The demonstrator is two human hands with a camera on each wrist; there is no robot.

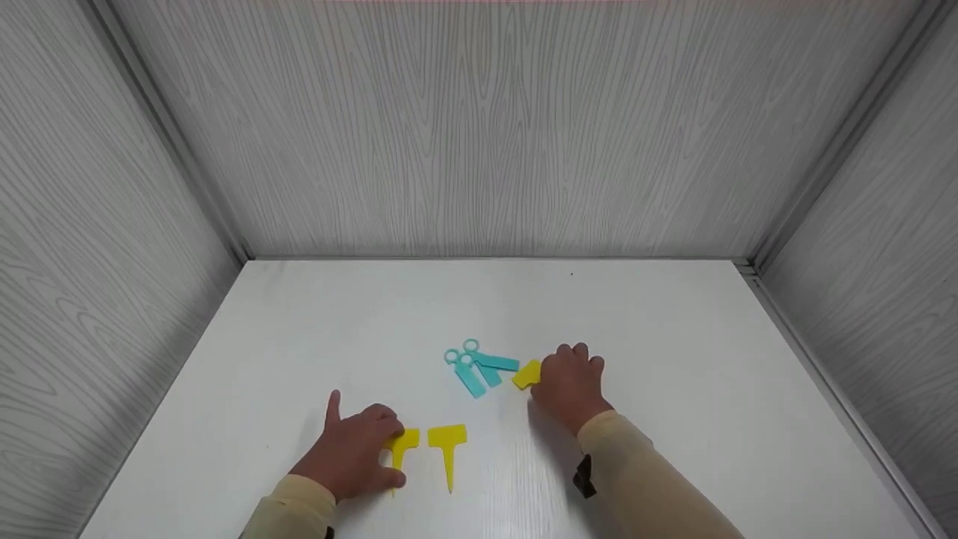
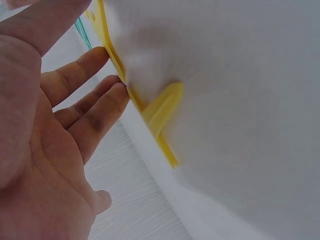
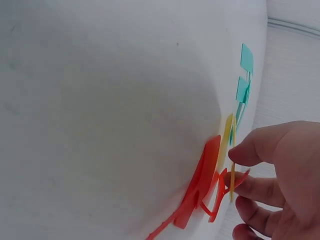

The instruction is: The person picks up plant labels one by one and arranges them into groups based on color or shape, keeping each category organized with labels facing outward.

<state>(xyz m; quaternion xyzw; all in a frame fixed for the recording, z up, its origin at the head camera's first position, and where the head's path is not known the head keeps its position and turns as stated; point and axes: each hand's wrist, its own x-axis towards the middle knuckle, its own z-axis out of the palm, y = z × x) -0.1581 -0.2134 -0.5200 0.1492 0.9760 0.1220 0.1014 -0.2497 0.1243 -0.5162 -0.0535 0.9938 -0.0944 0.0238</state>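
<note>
My left hand (image 1: 352, 453) rests over a T-shaped yellow plant label (image 1: 406, 442) lying on the table, fingertips at its wide head and thumb by its stem. In the left wrist view its fairly straight fingers touch the label's edge. A second yellow plant label (image 1: 447, 436) lies just right of it, stem toward me. Farther right, my right hand (image 1: 570, 382) pinches another yellow label (image 3: 233, 172) between thumb and fingers, most of it covered in the head view. Several red labels (image 3: 197, 185) lie under this hand, hidden from the head view.
Several turquoise tags (image 1: 470, 380) with ring ends lie fanned out at the table's middle, left of the right hand. Grey wood-grain panels (image 1: 479, 135) wall in the white table (image 1: 337, 314) at the back and both sides.
</note>
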